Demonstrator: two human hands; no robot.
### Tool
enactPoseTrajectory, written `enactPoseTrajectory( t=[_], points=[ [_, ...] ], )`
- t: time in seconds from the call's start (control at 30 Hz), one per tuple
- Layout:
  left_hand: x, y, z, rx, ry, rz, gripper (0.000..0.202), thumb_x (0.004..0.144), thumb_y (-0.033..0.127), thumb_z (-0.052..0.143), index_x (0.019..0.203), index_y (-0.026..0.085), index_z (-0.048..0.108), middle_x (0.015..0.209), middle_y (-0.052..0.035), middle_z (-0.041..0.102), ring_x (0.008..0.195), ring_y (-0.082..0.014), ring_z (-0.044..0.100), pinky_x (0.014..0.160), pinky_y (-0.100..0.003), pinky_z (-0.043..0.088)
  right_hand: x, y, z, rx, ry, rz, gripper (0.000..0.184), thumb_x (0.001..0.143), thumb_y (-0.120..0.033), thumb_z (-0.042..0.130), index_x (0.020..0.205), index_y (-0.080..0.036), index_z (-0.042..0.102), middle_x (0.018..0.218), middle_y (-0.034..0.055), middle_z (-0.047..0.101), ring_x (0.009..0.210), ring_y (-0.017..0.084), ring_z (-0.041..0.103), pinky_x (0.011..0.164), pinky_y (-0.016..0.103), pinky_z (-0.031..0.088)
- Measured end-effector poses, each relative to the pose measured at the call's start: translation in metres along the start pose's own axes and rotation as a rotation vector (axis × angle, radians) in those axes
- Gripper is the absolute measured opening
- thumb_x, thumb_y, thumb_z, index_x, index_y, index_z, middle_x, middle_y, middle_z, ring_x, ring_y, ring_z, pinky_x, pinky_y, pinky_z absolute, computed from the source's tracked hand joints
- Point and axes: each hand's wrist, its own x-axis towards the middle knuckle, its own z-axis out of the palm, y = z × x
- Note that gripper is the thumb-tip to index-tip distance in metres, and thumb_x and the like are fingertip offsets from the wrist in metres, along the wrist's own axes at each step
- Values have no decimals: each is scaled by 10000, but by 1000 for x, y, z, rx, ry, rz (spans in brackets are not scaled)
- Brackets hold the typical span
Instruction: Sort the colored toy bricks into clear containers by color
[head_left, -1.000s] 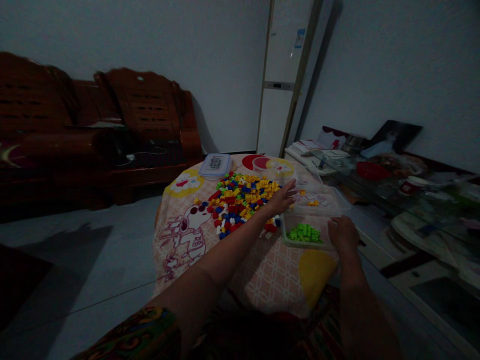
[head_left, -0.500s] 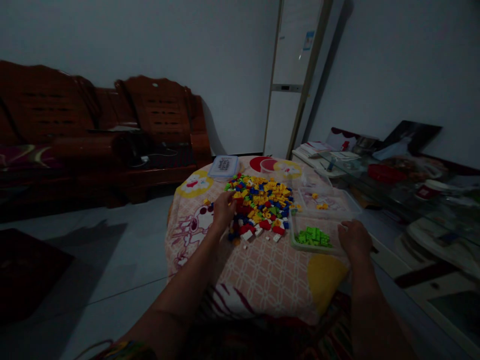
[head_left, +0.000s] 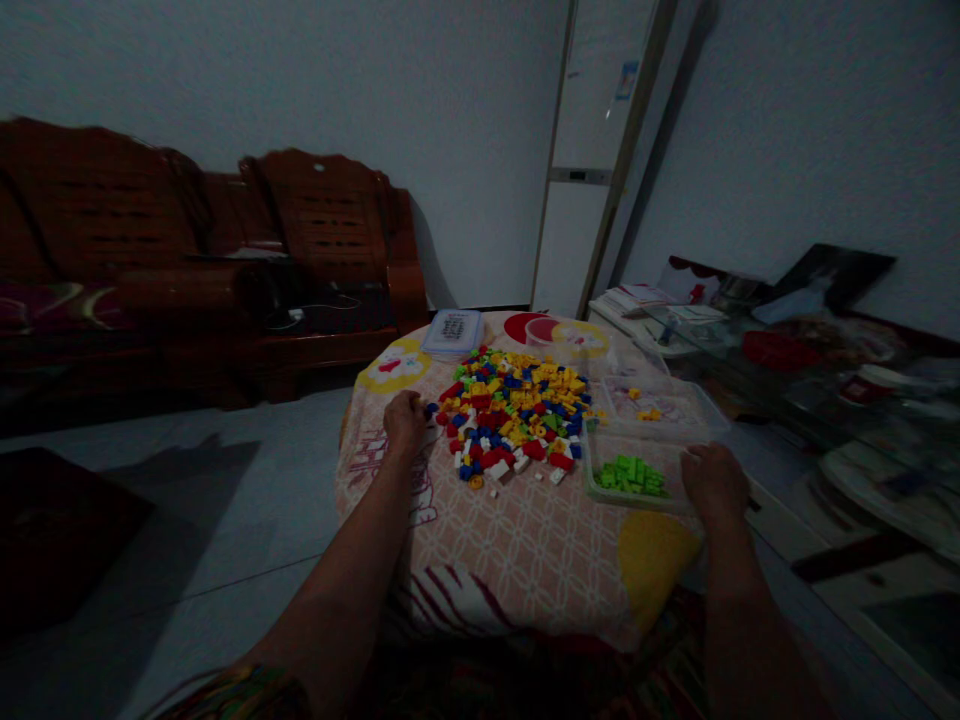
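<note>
A heap of toy building bricks (head_left: 517, 405) in red, yellow, blue, white and green lies in the middle of the table. Just left of the heap, by a blue piece, is my left hand (head_left: 405, 420), its fingers drawn together. Whatever they hold, if anything, is too small and dark to make out. My right hand (head_left: 716, 482) grips the right rim of a clear plastic box (head_left: 611, 498). Light green bricks (head_left: 632, 476) are gathered in that box's left part. Behind it, a second clear box (head_left: 701, 405) contains a few yellow bricks (head_left: 645, 411).
Box lids (head_left: 453, 332) are stacked at the table's far left. A patterned cloth (head_left: 502, 550) covers the round table. A glass-topped table (head_left: 810, 390) with a red-and-white cup (head_left: 870, 384) and other items stands to the right. A wooden sofa (head_left: 322, 240) is along the wall.
My left hand has moved left from the heap to the cloth beside its left edge, uncovering red, white and blue bricks. My right hand stays at the box's rim.
</note>
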Motion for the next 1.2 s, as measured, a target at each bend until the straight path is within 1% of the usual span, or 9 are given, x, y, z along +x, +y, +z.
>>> enactPoseTrajectory(
  t=[0.1, 0.17, 0.33, 0.43, 0.6, 0.77, 0.87, 0.97, 1.2],
  points=[
    [-4, 11, -3, -88, 107, 20, 236, 870, 215, 542, 1072, 151, 646, 1024, -130, 700, 967, -244, 639, 899, -381, 466, -1, -2, -2, 0, 1, -4, 426, 956, -326, 408, 1147, -127, 732, 1262, 175, 613, 1051, 276, 614, 874, 375, 472],
    [-9, 26, -3, -185, 88, 45, 252, 877, 232, 536, 1083, 160, 662, 1001, -123, 717, 920, -238, 653, 883, -378, 481, -1, -2, -3, -3, 3, 3, 433, 961, -336, 405, 1161, -126, 727, 1287, 176, 604, 1066, 275, 612, 886, 367, 466],
    [-32, 84, 17, -338, -162, 178, 244, 829, 269, 595, 998, 172, 743, 936, -54, 756, 824, -196, 680, 795, -309, 524, 0, -3, -4, -14, -4, -13, 425, 957, -321, 424, 1164, -102, 724, 1271, 193, 610, 1086, 276, 609, 915, 354, 452],
    [-50, 122, 41, -454, -327, 281, 258, 818, 243, 613, 1015, 163, 759, 938, -57, 764, 817, -188, 691, 766, -286, 537, 0, -2, -2, -13, 7, -5, 411, 953, -317, 435, 1153, -110, 728, 1272, 186, 609, 1076, 266, 610, 908, 347, 453],
    [-80, 186, 88, -601, -568, 330, 297, 821, 174, 610, 1082, 134, 745, 927, -72, 764, 804, -189, 703, 764, -300, 564, -1, 1, 3, -4, 41, -12, 409, 957, -337, 437, 1141, -116, 728, 1302, 179, 596, 1110, 269, 597, 915, 350, 453],
    [-101, 233, 123, -868, -807, 477, 532, 818, 153, 629, 1349, 163, 599, 1268, -156, 676, 1097, -240, 676, 918, -369, 554, -1, 1, 3, 0, 47, -12, 421, 961, -351, 421, 1138, -125, 729, 1261, 173, 611, 1093, 278, 601, 887, 357, 463],
    [-105, 234, 125, -979, -854, 548, 653, 832, 198, 638, 1464, 185, 472, 1422, -205, 558, 1198, -270, 632, 956, -413, 542, -1, 1, 1, -2, 28, -19, 424, 960, -345, 413, 1138, -127, 730, 1224, 171, 621, 1052, 277, 608, 854, 362, 471],
    [-101, 210, 108, -916, -757, 520, 595, 814, 174, 633, 1401, 176, 537, 1401, -184, 583, 1156, -260, 650, 952, -410, 548, 0, 0, 1, -15, 19, -29, 428, 962, -341, 406, 1134, -120, 729, 1195, 174, 627, 1038, 272, 607, 851, 362, 470],
    [-67, 116, 38, -508, -244, 341, 328, 816, 166, 582, 1119, 181, 707, 1078, -85, 738, 975, -213, 688, 932, -384, 547, 0, 0, 2, -16, 25, -17, 425, 955, -342, 410, 1127, -121, 729, 1198, 168, 625, 1033, 265, 605, 850, 349, 467]
  ],
)
